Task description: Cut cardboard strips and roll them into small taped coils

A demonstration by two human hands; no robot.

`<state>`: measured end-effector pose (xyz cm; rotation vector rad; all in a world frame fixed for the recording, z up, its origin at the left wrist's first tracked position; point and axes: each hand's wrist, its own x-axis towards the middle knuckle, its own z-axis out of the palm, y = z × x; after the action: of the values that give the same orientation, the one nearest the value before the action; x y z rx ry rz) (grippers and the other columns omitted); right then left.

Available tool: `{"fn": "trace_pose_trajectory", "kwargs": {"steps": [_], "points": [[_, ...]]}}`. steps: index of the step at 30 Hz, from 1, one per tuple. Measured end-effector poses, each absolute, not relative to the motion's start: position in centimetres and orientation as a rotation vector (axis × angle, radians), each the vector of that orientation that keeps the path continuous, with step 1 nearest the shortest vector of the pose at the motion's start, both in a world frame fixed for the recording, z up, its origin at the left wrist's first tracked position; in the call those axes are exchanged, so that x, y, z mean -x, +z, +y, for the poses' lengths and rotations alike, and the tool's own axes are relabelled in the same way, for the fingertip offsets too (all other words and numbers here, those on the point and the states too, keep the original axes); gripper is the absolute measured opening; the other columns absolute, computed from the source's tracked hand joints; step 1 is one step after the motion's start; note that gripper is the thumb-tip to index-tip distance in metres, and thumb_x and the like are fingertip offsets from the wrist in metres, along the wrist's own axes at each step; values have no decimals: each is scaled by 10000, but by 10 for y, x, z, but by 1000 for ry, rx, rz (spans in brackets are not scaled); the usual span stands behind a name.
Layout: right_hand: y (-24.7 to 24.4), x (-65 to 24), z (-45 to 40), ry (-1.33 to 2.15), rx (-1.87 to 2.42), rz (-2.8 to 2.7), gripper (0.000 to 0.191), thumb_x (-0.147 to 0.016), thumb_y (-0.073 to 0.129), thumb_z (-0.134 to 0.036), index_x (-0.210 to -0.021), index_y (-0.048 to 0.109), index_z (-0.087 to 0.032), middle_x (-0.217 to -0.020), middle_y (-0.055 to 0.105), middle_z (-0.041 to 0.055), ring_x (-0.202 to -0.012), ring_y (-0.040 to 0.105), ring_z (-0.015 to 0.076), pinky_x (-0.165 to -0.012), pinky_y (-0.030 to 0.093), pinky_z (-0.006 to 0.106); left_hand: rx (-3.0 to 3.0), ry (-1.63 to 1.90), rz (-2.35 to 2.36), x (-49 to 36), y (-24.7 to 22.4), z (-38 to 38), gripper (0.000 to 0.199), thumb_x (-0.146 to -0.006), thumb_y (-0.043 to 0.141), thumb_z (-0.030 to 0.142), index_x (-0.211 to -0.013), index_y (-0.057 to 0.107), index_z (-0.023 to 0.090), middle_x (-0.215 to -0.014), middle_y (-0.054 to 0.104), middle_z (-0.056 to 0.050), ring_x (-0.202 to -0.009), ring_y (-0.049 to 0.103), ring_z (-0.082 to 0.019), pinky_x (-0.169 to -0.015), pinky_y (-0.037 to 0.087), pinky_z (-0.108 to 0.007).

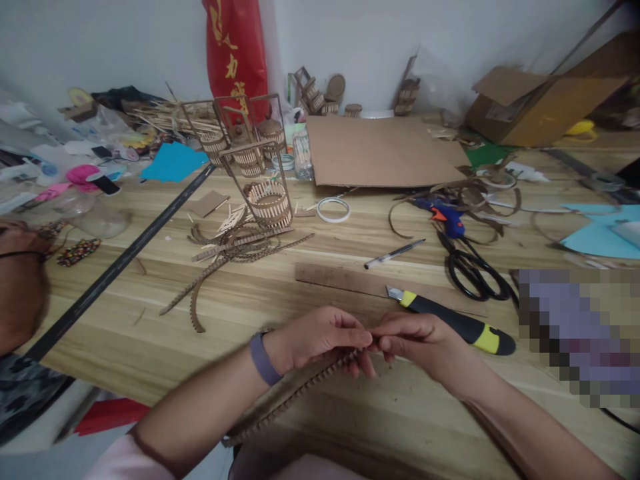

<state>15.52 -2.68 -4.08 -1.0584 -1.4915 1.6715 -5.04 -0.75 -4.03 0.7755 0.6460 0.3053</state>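
Brown cardboard in play: a notched strip (300, 392), slanting from the meeting fingertips down toward the near edge of the bench (350, 420). Over to the containers: further back, a slatted miniature bucket (273, 217) with a tall frame handle, open-topped, just in front of more miniature buckets (249, 161). Beside those, a clear plastic tub (303, 157) packed with thin pale sticks. Far right, a cardboard box (555, 110), contents too murky to call. Now to the hands, low and central, almost fingertip to fingertip. Left hand (320, 340), wrist banded, reaching in from the side: grip closed on the strip near its upper end. Right hand (425, 340), back uppermost: grip nearly together at that same end; whether pinching it, impossible to tell. Just behind, a utility knife (450, 318), blade out, partly over a flat cardboard strip (345, 280).
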Motion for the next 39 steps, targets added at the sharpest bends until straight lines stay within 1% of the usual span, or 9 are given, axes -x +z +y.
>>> {"fn": "trace_pose_trajectory", "kwargs": {"steps": [3,6,12,14,17,21,28,33,39], "points": [[-43,-155,-28,1678,1092,-1469,209,-738,789,-397,-784,799,-194,-703,715,44,-580,596,105,-538,504,224,-791,297,641,50,-41,-8,472,-643,813,538,-746,643,110,-643,703,-49,-517,590,-98,-549,426,-223],[-43,-154,-29,1572,1124,-1549,205,-756,767,-392,-779,790,-190,-684,700,37,-567,595,103,-529,499,216,-795,293,654,50,-41,-9,487,-632,818,551,-744,635,114,-642,704,-44,-514,590,-96,-553,431,-223],[-34,-150,-33,1082,1161,-1914,200,-875,606,-318,-836,771,-213,-708,714,48,-620,641,135,-551,501,224,-775,310,665,49,-40,-10,506,-604,837,558,-725,610,121,-642,704,-45,-529,601,-102,-561,441,-223],[-33,-150,-33,991,1146,-1967,210,-894,571,-295,-855,762,-219,-705,714,43,-630,653,137,-566,508,224,-772,313,659,49,-41,-10,505,-608,838,552,-733,608,119,-648,704,-50,-540,607,-108,-571,444,-228],[-33,-151,-32,1023,1127,-1970,247,-926,541,-326,-882,760,-222,-741,724,48,-663,671,142,-589,525,226,-763,332,655,49,-41,-10,500,-628,830,542,-762,619,110,-658,702,-56,-556,608,-109,-585,443,-230],[-35,-151,-31,1092,1116,-1935,255,-903,602,-421,-927,773,-234,-787,743,58,-720,690,168,-645,546,257,-757,344,633,50,-43,-10,499,-640,818,548,-784,637,106,-662,701,-54,-550,600,-104,-578,438,-226],[-35,-151,-31,1202,1142,-1887,258,-911,548,-351,-885,759,-205,-736,723,45,-615,658,134,-543,523,217,-765,331,646,49,-43,-9,509,-628,821,550,-783,634,103,-655,704,-58,-535,605,-104,-557,442,-220],[-39,-148,-36,886,1239,-1962,210,-888,551,-296,-826,740,-227,-690,704,37,-632,663,154,-567,514,242,-766,351,685,47,-41,-11,429,-666,787,507,-741,614,121,-661,706,-55,-533,612,-108,-568,458,-230],[-48,-145,-44,607,1321,-1981,226,-885,567,-289,-695,673,-226,-601,650,22,-538,616,150,-486,471,242,-915,464,816,41,-42,-19,332,-769,675,459,-721,590,141,-641,672,-31,-547,613,-120,-549,472,-245]]}}
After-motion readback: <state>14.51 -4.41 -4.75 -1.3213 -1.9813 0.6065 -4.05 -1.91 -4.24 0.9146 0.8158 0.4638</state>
